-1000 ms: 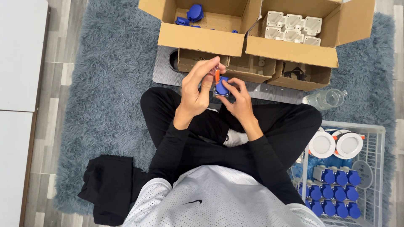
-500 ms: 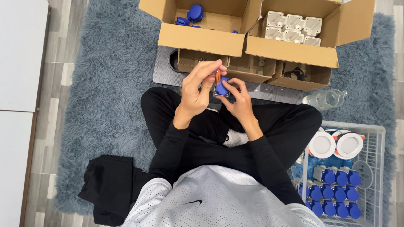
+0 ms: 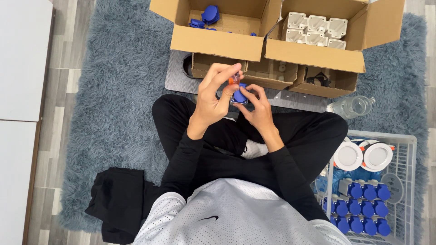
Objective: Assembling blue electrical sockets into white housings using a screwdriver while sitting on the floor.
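Observation:
I sit cross-legged on a shaggy blue-grey rug (image 3: 113, 90). My right hand (image 3: 256, 106) grips a small blue socket part (image 3: 239, 95) in front of my knees. Above it, my left hand (image 3: 213, 93) pinches a small orange-handled tool (image 3: 234, 80) whose tip meets the top of the blue part. Both hands are close together, just short of the cardboard boxes.
An open box with blue parts (image 3: 206, 16) and another with white housings (image 3: 313, 27) stand ahead, smaller boxes (image 3: 272, 72) below them. A clear plastic bottle (image 3: 352, 106) lies at right. A white wire basket (image 3: 408, 181) holds several blue parts and round white discs. Black cloth (image 3: 116, 204) lies at left.

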